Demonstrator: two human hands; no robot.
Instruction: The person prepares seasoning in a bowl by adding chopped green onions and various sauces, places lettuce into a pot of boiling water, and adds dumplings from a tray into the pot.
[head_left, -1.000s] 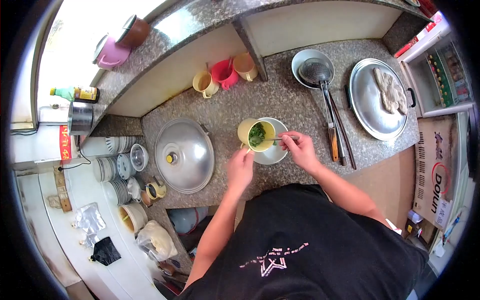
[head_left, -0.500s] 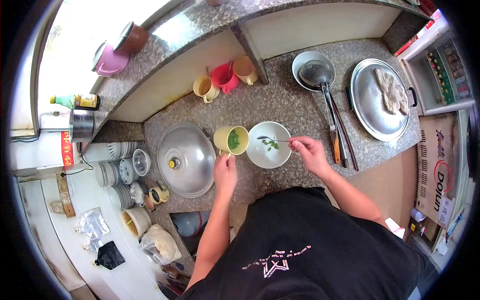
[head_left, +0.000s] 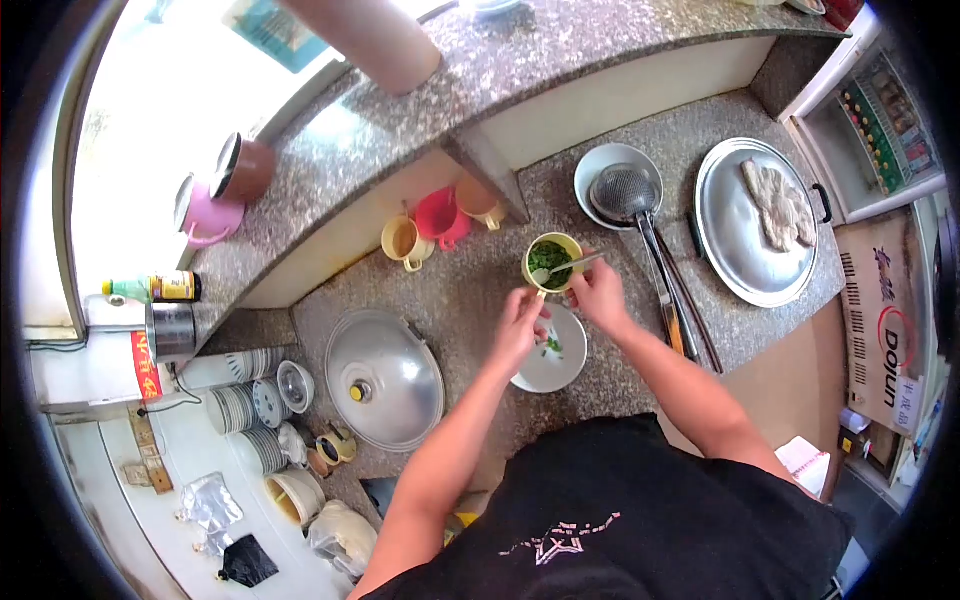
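Near the frame's centre, a yellow cup (head_left: 529,274) of chopped greens (head_left: 548,256) is held at its handle by the curled left hand (head_left: 518,325), extended from the lower left. A spoon (head_left: 570,266), its head inside the cup, is pinched by the right hand (head_left: 598,297), angled in from the lower right. Just below, a white bowl (head_left: 545,376) is seen.

The counter (head_left: 470,295) (speckled) carries a lid (head_left: 400,375) and bowl (head_left: 545,372).
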